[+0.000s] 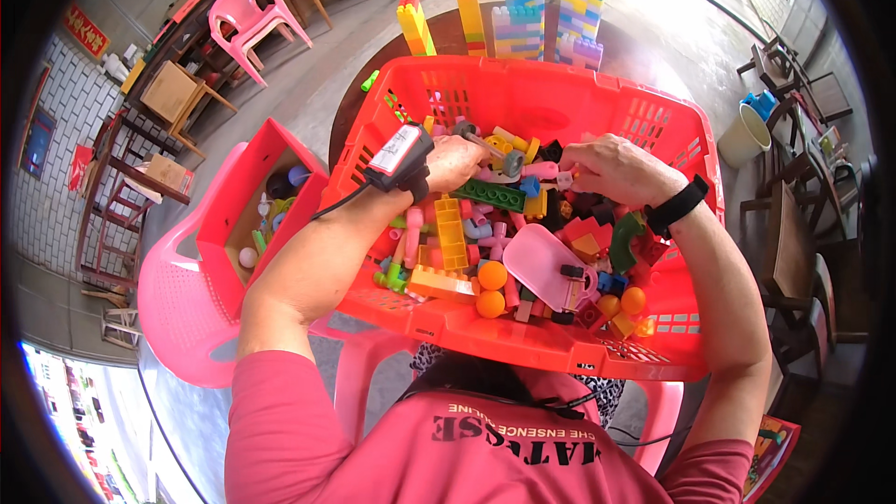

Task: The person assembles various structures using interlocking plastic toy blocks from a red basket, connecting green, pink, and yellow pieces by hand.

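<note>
A large red plastic basket (pixel 541 347) full of mixed toy pieces sits in front of me. My left hand (pixel 455 164) reaches into its middle, fingers closed at a grey toy axle with round wheel-like ends (pixel 511 164). My right hand (pixel 611 170) is in the pile on the right, fingers curled down beside a pink piece (pixel 541 170); its fingertips are partly hidden. Between and below the hands lie a dark green block (pixel 493 194), a yellow block strip (pixel 451 233), a pink tray-like toy (pixel 541 261) and orange balls (pixel 492 274).
Stacked-block towers (pixel 581 0) stand on a round dark table (pixel 350 121) behind the basket. To the left, a red box (pixel 217 224) with toys rests on a pink chair (pixel 173 317). Wooden chairs (pixel 784 243) and a pale bin (pixel 744 138) are at right.
</note>
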Tool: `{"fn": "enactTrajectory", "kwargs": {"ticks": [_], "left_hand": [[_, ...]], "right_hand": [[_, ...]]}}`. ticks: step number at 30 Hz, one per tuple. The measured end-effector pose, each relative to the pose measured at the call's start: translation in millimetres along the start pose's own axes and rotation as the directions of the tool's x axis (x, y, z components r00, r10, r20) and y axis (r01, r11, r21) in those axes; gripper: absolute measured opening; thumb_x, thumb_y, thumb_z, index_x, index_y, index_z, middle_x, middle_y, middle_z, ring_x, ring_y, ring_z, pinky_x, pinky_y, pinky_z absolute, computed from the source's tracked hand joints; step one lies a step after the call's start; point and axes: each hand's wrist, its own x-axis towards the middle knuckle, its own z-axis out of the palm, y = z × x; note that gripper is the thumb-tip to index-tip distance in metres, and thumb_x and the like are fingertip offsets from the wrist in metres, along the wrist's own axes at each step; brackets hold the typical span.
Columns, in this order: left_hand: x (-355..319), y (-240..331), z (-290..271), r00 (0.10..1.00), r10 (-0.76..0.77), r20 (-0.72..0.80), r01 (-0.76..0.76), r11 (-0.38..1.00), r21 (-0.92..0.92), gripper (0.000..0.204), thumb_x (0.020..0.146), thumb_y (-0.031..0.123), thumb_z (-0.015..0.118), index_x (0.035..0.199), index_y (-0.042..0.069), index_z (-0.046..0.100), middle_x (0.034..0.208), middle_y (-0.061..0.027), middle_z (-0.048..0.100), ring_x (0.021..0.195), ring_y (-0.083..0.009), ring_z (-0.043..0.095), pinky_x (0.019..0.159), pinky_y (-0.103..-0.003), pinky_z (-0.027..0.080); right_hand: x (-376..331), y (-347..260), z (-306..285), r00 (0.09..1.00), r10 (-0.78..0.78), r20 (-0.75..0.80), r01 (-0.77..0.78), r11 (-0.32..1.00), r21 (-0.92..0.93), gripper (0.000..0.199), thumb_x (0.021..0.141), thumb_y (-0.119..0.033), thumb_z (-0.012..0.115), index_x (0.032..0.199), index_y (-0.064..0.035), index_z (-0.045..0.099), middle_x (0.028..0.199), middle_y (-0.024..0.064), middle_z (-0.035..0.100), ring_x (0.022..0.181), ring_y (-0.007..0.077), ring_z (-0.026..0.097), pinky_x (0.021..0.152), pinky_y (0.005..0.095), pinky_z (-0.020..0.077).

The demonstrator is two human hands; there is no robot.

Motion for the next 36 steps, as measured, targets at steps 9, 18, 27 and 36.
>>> {"fn": "enactTrajectory", "kwargs": {"ticks": [9, 18, 27, 36], "left_hand": [[2.4, 18.7, -0.7, 0.995, 0.028, 0.096, -0.031, 0.999, 0.03, 0.035, 0.069, 0.032, 0.076, 0.089, 0.007, 0.064, 0.084, -0.0151, 0.067, 0.083, -0.0348, 0.065, 0.067, -0.047, 0.049], [12.7, 18.7, -13.4, 0.979, 0.049, -0.199, -0.105, 0.954, -0.281, 0.027, 0.072, 0.029, 0.073, 0.082, 0.006, 0.064, 0.083, -0.0087, 0.065, 0.076, -0.0247, 0.064, 0.069, -0.036, 0.049], [-3.0, 62.2, -19.2, 0.989, 0.036, -0.146, -0.15, 0.212, -0.966, 0.027, 0.085, 0.021, 0.072, 0.102, 0.006, 0.058, 0.085, 0.0, 0.063, 0.083, -0.0053, 0.061, 0.071, -0.022, 0.051], [-14.5, 58.3, -12.7, 0.985, 0.126, 0.113, -0.099, 0.97, -0.22, 0.04, 0.078, 0.029, 0.074, 0.105, 0.006, 0.055, 0.09, -0.0116, 0.065, 0.086, -0.0271, 0.066, 0.069, -0.037, 0.05]], "right_hand": [[1.0, 3.5, 5.3, 0.997, 0.048, 0.06, -0.046, 0.998, -0.037, 0.023, 0.081, -0.018, 0.064, 0.098, -0.003, 0.061, 0.091, 0.0177, 0.063, 0.093, 0.0351, 0.06, 0.08, 0.0454, 0.0464], [1.3, 1.1, 6.0, 0.999, -0.033, -0.017, 0.033, 0.999, -0.032, 0.033, 0.084, -0.022, 0.066, 0.109, -0.0022, 0.056, 0.092, 0.0177, 0.062, 0.095, 0.0346, 0.06, 0.082, 0.0429, 0.0467], [10.9, -41.3, 1.4, 0.952, -0.057, -0.301, 0.147, 0.947, 0.286, 0.03, 0.088, -0.014, 0.063, 0.111, -0.0026, 0.048, 0.084, 0.0164, 0.063, 0.08, 0.0336, 0.065, 0.069, 0.0391, 0.0503], [11.4, -23.0, 0.6, 0.939, -0.133, -0.319, 0.152, 0.988, 0.037, 0.026, 0.084, -0.01, 0.064, 0.106, -0.0034, 0.05, 0.082, 0.0156, 0.062, 0.079, 0.0356, 0.064, 0.067, 0.0425, 0.0502]]}}
